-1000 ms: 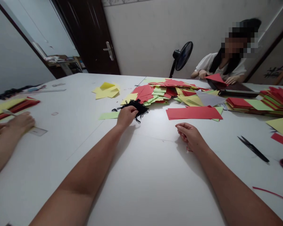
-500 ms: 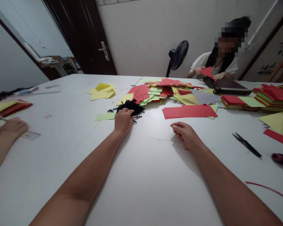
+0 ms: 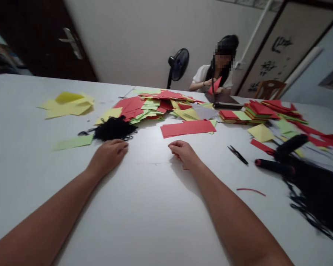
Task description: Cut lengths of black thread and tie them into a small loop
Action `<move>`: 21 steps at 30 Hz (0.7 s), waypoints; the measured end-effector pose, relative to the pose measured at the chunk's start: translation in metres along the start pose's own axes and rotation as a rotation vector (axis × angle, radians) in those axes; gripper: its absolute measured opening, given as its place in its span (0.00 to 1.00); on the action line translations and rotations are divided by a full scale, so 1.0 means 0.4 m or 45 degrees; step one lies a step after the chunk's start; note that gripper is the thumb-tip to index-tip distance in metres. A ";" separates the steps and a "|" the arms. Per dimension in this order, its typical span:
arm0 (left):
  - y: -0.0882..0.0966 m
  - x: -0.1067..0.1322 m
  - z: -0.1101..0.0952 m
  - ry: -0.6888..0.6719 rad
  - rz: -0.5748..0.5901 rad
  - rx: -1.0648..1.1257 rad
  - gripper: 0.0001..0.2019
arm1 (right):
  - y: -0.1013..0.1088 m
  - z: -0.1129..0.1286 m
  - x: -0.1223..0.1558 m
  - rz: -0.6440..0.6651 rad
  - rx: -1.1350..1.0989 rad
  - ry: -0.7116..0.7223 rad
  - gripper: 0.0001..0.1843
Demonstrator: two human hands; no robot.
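My left hand (image 3: 108,155) rests on the white table just in front of a pile of black cord loops (image 3: 115,128). Its fingers are bent and pressed together; whatever may be in them is hidden. My right hand (image 3: 184,152) is closed in a pinch, and I cannot make out what it holds. A bit of something red peeks out beneath it. Beyond this hand lie long red paper strips (image 3: 188,128) with a green edge under them. A light green strip (image 3: 73,142) lies left of the black pile.
A heap of coloured paper (image 3: 155,105) spreads across the middle back; yellow sheets (image 3: 69,105) lie left. To the right are small scissors (image 3: 238,155), a red cord (image 3: 251,191), dark-handled rolls (image 3: 276,167) and a black cord mass (image 3: 322,192). A person (image 3: 211,79) handles red paper opposite.
My view has swung to the right, showing more of the table's right side. My left hand has drawn back from the black cord pile toward me. My right hand keeps its pinch.
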State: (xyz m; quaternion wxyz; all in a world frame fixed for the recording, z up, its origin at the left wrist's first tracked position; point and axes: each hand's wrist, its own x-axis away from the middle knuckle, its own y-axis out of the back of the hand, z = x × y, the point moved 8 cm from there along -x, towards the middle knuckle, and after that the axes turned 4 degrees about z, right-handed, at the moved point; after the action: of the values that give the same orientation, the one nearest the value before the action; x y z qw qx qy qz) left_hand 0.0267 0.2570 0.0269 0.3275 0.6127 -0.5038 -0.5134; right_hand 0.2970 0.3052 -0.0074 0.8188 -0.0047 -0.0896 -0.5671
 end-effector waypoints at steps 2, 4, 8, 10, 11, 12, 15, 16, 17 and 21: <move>-0.004 -0.006 0.003 -0.006 -0.001 -0.023 0.29 | -0.001 0.004 0.004 -0.020 0.059 0.006 0.08; -0.001 -0.005 0.001 -0.007 -0.023 -0.039 0.28 | 0.009 0.015 0.009 -0.039 0.133 0.011 0.08; 0.014 0.008 -0.003 0.030 -0.056 -0.086 0.21 | 0.126 0.070 0.041 -0.176 0.380 0.033 0.06; 0.014 0.008 -0.006 0.036 -0.020 -0.106 0.20 | 0.245 0.106 0.081 -0.330 0.569 0.033 0.07; 0.013 0.006 -0.007 0.037 0.000 -0.116 0.19 | 0.313 0.123 0.109 -0.417 0.680 0.030 0.08; 0.011 0.004 -0.009 0.035 0.018 -0.126 0.19 | 0.382 0.139 0.143 -0.508 0.802 0.021 0.09; 0.012 -0.002 -0.012 0.028 0.016 -0.151 0.19 | 0.566 0.162 0.258 -0.709 1.184 -0.101 0.13; 0.012 -0.003 -0.013 0.021 0.012 -0.156 0.19 | 0.611 0.158 0.293 -0.724 1.296 -0.161 0.16; 0.013 -0.003 -0.014 0.016 0.005 -0.156 0.19 | 0.650 0.148 0.325 -0.723 1.394 -0.232 0.20; 0.015 -0.004 -0.013 0.022 -0.021 -0.125 0.17 | 0.741 0.078 0.419 -0.691 1.680 -0.538 0.28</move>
State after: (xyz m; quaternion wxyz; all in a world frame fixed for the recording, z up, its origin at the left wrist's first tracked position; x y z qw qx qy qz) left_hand 0.0299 0.2560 0.0343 0.3572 0.6044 -0.4701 -0.5349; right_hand 0.6250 0.2589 0.0767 0.4478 0.4014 -0.5652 -0.5648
